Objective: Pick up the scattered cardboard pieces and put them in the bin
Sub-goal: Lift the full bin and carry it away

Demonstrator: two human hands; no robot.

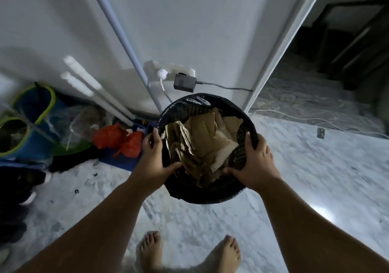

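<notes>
Bin: round black mesh plastic bin [210, 198], centre of frame, over pale marble floor [294, 178].
Cardboard: torn brown cardboard pieces [202, 140], piled inside bin.
Left hand [152, 157]: grip clamped on bin's left rim, thumb inside.
Right hand [255, 161]: grip clamped on right rim, thumb inside.

The left arm [94, 220] and right arm [305, 216] are bare, from the bottom corners up to the middle of the frame. The left hand [152, 157] and right hand [255, 163] wear nothing. A bare left foot [150, 251] and right foot [226, 256] show at the bottom middle.
</notes>
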